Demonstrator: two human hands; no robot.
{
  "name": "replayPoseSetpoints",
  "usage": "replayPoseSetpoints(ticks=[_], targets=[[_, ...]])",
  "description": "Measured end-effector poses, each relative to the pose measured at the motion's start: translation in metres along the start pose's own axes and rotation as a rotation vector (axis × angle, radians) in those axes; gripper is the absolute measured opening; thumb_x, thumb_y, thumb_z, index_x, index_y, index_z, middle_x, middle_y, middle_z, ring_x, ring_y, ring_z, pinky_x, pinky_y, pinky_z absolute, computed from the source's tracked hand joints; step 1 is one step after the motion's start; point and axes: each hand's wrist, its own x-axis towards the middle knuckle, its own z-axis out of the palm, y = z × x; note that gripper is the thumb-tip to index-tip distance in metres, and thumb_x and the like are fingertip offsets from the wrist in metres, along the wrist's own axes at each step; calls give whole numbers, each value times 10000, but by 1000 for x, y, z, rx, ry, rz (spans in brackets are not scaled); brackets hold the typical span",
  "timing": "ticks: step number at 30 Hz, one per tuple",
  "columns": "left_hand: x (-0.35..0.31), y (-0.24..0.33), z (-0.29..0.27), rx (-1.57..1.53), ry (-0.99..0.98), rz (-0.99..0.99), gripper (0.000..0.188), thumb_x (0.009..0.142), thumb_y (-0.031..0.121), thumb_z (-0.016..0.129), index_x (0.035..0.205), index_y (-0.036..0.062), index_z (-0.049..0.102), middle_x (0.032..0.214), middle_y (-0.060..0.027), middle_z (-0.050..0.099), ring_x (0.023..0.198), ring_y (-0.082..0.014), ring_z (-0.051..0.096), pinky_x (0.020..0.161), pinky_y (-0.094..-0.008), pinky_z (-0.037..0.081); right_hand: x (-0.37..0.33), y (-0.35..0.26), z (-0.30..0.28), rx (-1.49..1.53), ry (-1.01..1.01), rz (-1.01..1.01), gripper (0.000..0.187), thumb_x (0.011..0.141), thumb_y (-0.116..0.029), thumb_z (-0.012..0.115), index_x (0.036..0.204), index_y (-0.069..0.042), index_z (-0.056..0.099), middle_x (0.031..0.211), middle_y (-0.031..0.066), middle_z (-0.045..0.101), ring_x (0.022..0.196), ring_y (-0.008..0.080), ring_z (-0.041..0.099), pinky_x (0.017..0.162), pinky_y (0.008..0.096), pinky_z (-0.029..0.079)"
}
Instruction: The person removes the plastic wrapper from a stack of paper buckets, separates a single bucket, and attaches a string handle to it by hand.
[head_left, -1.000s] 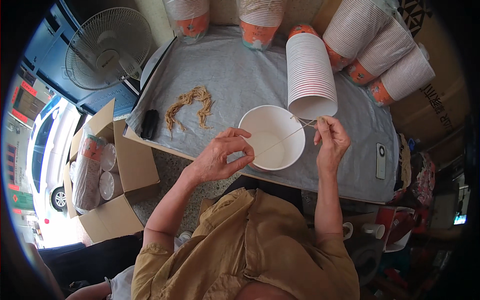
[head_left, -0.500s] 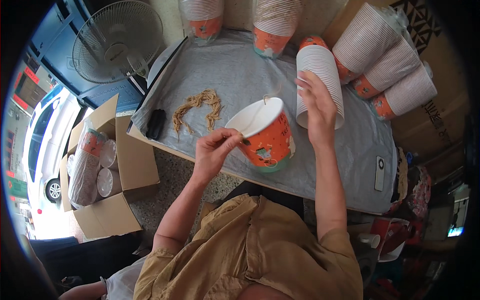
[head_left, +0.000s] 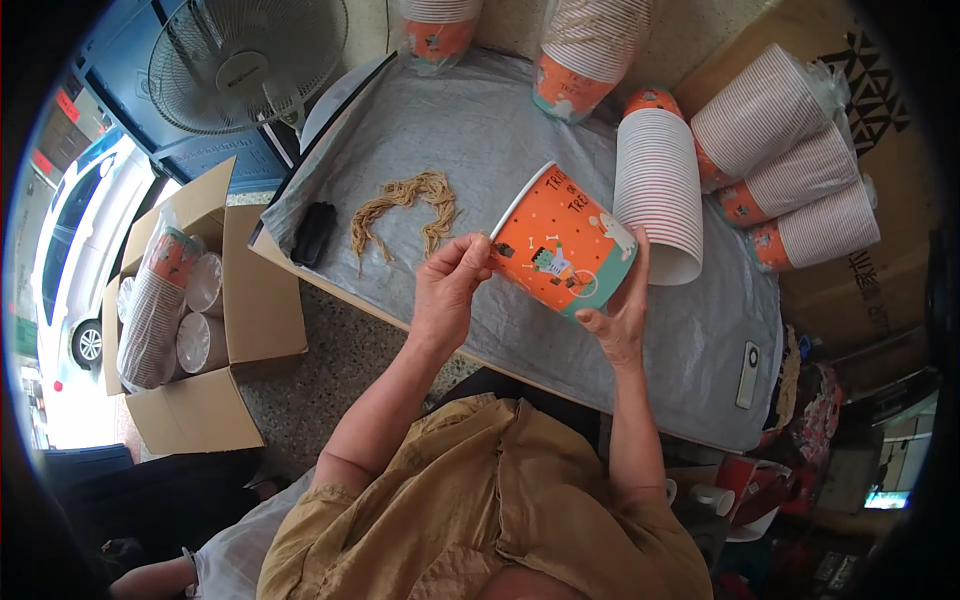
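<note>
The orange bucket [head_left: 562,240] lies between the two grips, directly to the right of the left grip [head_left: 450,295] and up against the right grip [head_left: 622,315]. The left grip is pinched on the near end of its white rim, thumb and fingers together; the right grip is cupped around the green base, thumb toward the bottom edge and fingers along the far side. The bucket's long axis is tipped over, running from the mouth, ahead and left, to the base, right and nearer the body, so the left is the hand nearer the rim and the right the one nearer the base. Just beyond the right grip, a nested bucket stack [head_left: 658,185] lies on the counter [head_left: 690,350]; ahead and left of the left grip is a tan string bundle [head_left: 380,204].
</note>
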Motion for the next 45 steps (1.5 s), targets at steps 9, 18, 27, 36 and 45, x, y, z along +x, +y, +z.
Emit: replayPoseSetpoints(ticks=[9,18,27,36,45], targets=[[107,27,-24,-477,-124,-142,355,1004,163,650,1328,59,550,1183,-41,676,1084,-151,663,842,-239,581,128,-6,-24,-368,-267,-37,1181,695,-229,884,1609,-4,171,1530,201,390,1383,288,466,1122,385,430],[256,36,-58,-555,-24,-49,803,933,131,733,1559,146,230,1337,-119,621,995,-213,698,627,-198,578,288,13,-9,-768,-483,-158,1141,672,-369,868,1580,7,288,1532,245,431,1438,315,419,1188,368,328],[312,5,-71,-54,-3,-120,960,943,134,697,1636,172,34,1496,-74,526,900,-166,658,545,-163,460,339,30,21,-938,-770,-147,1108,651,-335,833,1580,-33,311,1565,239,382,1455,325,391,1206,363,308],[348,10,-37,328,-170,10,807,918,217,739,1587,82,308,1261,1,710,654,-66,524,535,-187,379,351,60,23,-1118,-808,-145,1129,639,-380,814,1586,-53,295,1556,252,377,1454,355,378,1198,389,329],[304,7,-48,623,-118,-102,805,924,220,739,1570,17,303,1233,-67,713,791,-104,687,560,-224,425,356,87,37,-1212,-718,-119,1091,643,-443,813,1583,-158,339,1625,174,292,1496,379,300,1194,558,279]])
